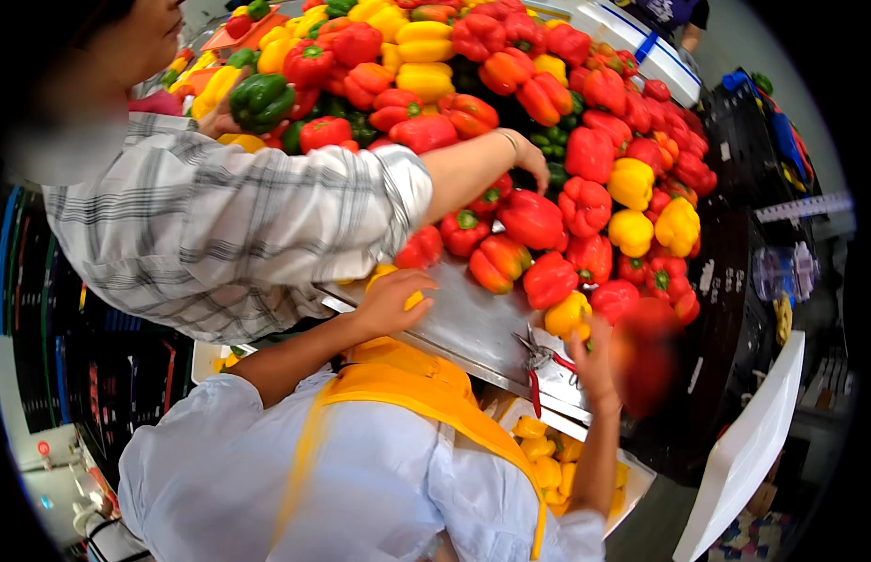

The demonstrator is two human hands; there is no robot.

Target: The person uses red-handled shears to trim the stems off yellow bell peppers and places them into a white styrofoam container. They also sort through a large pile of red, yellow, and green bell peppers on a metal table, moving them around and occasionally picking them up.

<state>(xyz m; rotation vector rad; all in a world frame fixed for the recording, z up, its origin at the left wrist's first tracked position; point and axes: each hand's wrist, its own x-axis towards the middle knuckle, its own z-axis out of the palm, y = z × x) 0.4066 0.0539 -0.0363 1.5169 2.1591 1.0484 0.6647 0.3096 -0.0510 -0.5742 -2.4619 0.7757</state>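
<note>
My left hand [398, 302] is closed around a yellow bell pepper [414, 300], mostly hidden by the fingers, over the near edge of the metal table [464, 314]. My right hand [597, 363] has its fingers against the stem end of another yellow bell pepper [567, 315] at the front of the heap. Just right of that hand is a red bell pepper [646, 356], smeared by motion. Red-handled pruning shears [535, 367] lie on the table left of my right hand. Red bell peppers [550, 280] are heaped beyond both hands.
At my left, a co-worker in a checked sleeve [295, 201] reaches across the heap and holds a green pepper [261, 102]. Below the table edge is a white box [632, 482] of yellow peppers. Black crates [730, 272] and a white foam panel [749, 450] stand at right.
</note>
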